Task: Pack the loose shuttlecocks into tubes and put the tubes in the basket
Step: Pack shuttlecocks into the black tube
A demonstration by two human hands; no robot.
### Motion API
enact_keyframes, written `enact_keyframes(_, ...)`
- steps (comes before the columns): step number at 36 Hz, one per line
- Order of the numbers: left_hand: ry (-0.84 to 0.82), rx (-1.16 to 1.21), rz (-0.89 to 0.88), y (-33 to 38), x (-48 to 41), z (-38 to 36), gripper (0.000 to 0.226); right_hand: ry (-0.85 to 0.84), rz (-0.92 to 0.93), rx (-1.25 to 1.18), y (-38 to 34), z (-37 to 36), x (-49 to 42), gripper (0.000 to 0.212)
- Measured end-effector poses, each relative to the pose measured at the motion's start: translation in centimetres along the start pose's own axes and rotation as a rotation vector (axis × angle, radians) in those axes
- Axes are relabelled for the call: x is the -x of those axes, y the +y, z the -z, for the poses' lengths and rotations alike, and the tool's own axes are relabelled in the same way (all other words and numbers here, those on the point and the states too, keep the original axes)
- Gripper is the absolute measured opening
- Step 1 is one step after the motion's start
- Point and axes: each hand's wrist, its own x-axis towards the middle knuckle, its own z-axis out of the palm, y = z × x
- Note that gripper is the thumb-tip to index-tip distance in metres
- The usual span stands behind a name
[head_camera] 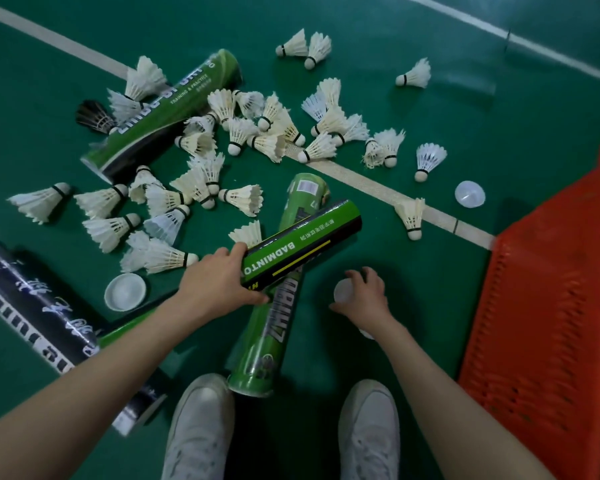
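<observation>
Grips the near end of the BADMINTON tube (pixel 302 244) with the left hand (pixel 219 282), fingers clenched round the rim, holding it slanted across a 2nd green tube (pixel 274 317) lying on the floor (pixel 430 133). Pinches a white cap (pixel 343 291) in the right hand (pixel 364 296), fingers curled round it, low over the floor and just beside the lifted tube.

Looks like capping, though hard to confirm with the tube's mouth hidden behind the left hand. Check the fill first. Slide the left grip down the barrel to free the mouth, keeping the tube steady. Bring the cap square to the rim, not tilted, and press evenly until seated all round, without nipping any feathers. Then pass the tube right, to the orange basket (pixel 551 306) close by.

Plenty left to do, judging by the many loose shuttlecocks (pixel 243 199) strewn beyond the hands.
</observation>
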Motion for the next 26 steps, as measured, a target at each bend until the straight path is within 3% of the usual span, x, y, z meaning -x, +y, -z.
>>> enact_keyframes(6,-0.015,-0.015,-0.029,1.6,-0.6,-0.2,0.089,0.157,0.008,-0.215,0.4,0.8,-0.7,0.051)
enact_keyframes(12,-0.038,-0.062,-0.064,4.5,-3.1,0.5,0.088,0.530,-0.101,-0.406,1.1,7.4,-4.3,0.032)
enact_keyframes(17,-0.029,-0.076,-0.074,6.6,-5.2,1.1,0.093,0.481,-0.326,-0.472,2.7,13.3,-8.7,0.046)
enact_keyframes(26,-0.037,-0.065,-0.114,9.8,-9.6,1.9,0.093,0.409,-0.336,-0.109,6.7,16.7,-12.5,0.063)
